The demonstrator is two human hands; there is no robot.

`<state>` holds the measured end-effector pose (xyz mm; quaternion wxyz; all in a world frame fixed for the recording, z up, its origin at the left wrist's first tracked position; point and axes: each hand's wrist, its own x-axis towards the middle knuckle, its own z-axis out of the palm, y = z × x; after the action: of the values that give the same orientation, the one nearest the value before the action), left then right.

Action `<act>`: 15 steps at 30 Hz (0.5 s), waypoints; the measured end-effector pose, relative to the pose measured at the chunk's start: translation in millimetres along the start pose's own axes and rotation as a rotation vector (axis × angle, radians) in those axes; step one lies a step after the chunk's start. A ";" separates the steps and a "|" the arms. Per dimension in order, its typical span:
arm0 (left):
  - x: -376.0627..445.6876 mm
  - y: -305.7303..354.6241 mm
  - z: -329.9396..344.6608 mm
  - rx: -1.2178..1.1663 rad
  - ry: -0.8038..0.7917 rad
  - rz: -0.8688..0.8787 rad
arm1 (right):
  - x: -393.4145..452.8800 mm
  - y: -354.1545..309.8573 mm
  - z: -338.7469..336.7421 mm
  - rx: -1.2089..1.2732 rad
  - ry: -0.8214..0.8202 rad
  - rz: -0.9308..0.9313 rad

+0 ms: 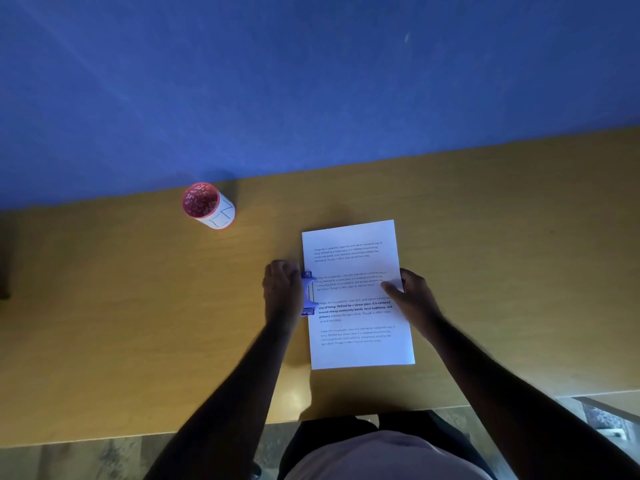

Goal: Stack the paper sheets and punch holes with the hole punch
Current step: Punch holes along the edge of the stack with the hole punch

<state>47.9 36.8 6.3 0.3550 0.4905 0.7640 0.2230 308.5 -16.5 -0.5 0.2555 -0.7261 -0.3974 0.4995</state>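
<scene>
A stack of white printed paper sheets (358, 327) lies flat on the wooden table, long side running away from me. A blue hole punch (308, 294) sits over the middle of the stack's left edge. My left hand (282, 289) rests on top of the punch and covers most of it. My right hand (414, 294) holds the stack's right edge, thumb lying on the top sheet and fingers at the edge.
A red cup (207, 206) with a white label, filled with small paper bits, stands at the back left near the blue wall (311, 81). The table's near edge (207, 434) runs just in front of my body.
</scene>
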 end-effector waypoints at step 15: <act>-33.3 -8.0 -8.1 -0.165 0.005 -0.135 | -11.8 -2.1 -14.3 0.030 0.046 0.004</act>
<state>45.9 3.3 16.9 0.4065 0.4064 0.7752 0.2619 319.0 -24.8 12.6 0.2742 -0.7343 -0.3823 0.4892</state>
